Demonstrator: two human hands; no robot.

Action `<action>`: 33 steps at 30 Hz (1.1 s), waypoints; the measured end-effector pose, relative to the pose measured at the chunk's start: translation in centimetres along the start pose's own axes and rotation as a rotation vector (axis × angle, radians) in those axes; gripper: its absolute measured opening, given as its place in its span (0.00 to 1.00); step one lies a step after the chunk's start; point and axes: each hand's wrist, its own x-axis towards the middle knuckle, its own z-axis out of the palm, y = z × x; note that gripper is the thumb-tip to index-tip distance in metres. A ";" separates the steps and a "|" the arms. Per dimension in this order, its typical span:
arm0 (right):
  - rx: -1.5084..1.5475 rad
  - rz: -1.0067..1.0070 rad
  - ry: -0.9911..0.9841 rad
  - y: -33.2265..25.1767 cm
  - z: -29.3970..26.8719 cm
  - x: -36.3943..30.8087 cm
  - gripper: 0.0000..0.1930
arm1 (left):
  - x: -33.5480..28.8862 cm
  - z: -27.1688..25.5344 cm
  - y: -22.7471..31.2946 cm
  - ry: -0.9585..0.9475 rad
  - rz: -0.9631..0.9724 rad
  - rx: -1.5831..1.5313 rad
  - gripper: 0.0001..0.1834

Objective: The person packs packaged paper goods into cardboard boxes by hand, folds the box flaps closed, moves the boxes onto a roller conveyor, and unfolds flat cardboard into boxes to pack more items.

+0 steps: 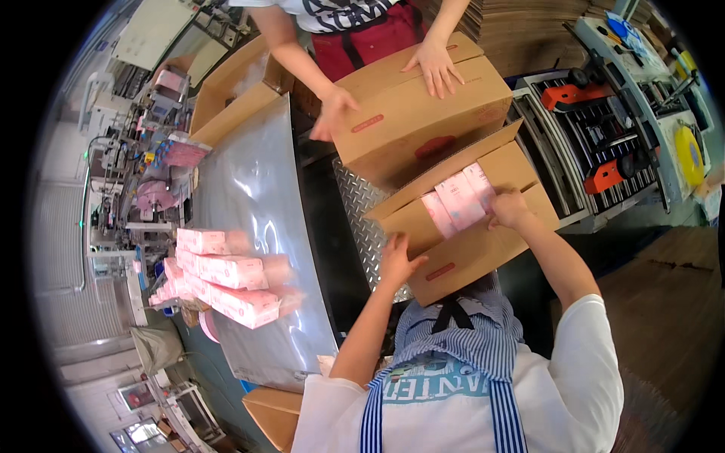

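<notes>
In front of me stands an open cardboard carton point(530, 167) with several pink-and-white packs point(460, 199) lying side by side in it. My left hand point(396, 260) rests at the carton's left end, thumb and fingers apart. My right hand point(510, 209) is over the right part of the opening, beside the packs. Its fingers are curled down at the near flap point(461, 264), and their tips are partly hidden, so what they grip cannot be made out. Just beyond, a closed carton point(415, 109) stands under the two hands of a co-worker point(362, 38).
Stacked pink packs point(234, 272), partly blurred, lie on a shiny metal table point(253, 166) at left, next to machinery point(155, 196). A roller conveyor with an orange-sided machine point(578, 97) stands at right. Another open carton point(234, 87) sits at the far left, and flat cardboard point(521, 30) is stacked behind.
</notes>
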 end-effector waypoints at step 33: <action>0.057 0.637 0.880 34.2 -8.3 5.2 0.28 | 23.7 12.2 21.0 0.427 -0.279 -1.365 0.29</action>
